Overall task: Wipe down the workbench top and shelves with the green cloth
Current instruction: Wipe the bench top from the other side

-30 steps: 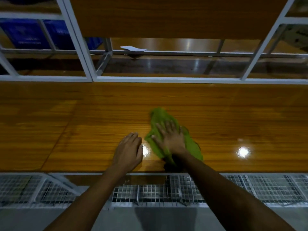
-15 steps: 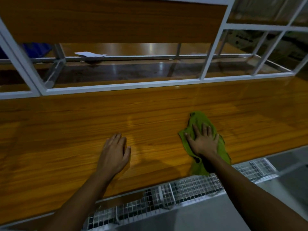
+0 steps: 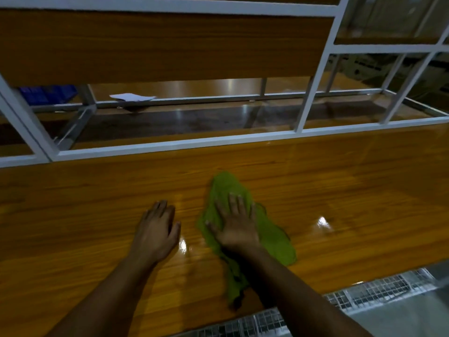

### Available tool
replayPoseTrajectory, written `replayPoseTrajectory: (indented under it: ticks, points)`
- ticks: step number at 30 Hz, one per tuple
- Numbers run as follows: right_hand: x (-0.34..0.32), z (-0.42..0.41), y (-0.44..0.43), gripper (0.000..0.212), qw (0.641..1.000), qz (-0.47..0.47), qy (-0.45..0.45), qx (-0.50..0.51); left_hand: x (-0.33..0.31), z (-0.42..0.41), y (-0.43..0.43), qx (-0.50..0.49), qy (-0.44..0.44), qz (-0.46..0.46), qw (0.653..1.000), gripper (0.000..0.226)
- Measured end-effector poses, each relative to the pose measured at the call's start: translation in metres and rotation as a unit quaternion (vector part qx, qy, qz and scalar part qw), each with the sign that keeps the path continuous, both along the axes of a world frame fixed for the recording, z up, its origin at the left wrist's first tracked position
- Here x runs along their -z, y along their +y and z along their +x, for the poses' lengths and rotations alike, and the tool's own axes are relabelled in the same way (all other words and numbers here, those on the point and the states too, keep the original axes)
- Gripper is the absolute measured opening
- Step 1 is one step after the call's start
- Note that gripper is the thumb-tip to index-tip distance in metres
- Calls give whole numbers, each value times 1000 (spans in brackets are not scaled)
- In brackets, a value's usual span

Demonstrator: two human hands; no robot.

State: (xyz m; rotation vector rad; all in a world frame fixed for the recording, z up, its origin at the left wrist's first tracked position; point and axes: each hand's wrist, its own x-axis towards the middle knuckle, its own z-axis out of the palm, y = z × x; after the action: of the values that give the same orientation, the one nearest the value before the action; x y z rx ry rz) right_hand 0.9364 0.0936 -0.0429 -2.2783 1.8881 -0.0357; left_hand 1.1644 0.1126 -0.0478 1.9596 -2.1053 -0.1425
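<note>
Glossy wooden workbench top (image 3: 340, 181): right hand (image 3: 237, 228) presses flat on green cloth (image 3: 274, 237); left hand (image 3: 156, 231) rests open, empty, beside it.

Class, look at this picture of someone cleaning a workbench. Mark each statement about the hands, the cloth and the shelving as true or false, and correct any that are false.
1. The right hand lies flat on the green cloth. True.
2. The left hand also presses on the cloth. False: it rests on the bare wooden workbench top, beside the cloth and apart from it.
3. A white sheet of paper lies on the far surface behind the white frame. True.
4. The cloth is folded into a neat square. False: it is crumpled and spread unevenly, one end trailing toward the near edge.
5. A bottle stands on the workbench top. False: only the hands and cloth are on it.
</note>
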Motion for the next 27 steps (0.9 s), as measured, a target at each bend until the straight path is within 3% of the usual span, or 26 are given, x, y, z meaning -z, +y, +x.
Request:
replayPoseTrajectory:
  ticks: [3,11,19,24,27]
  points:
    - [5,-31,8,77,1000,-8,-11,-11,0,-2,-21,7,-7,23,1000,71]
    - [0,-143,-67,92,992,-13,2,123,-1,-19,-71,23,-10,52,998,68]
    - [-1,-76,-139,83,995,-8,14,100,2,-37,-117,16,-3,24,1000,65]
    - [5,-37,-114,80,1000,-11,16,-9,1,-47,-141,1,-5,10,1000,63]
    - [9,-66,-94,81,1000,-17,11,-2,3,-45,-144,4,-3,11,1000,63]
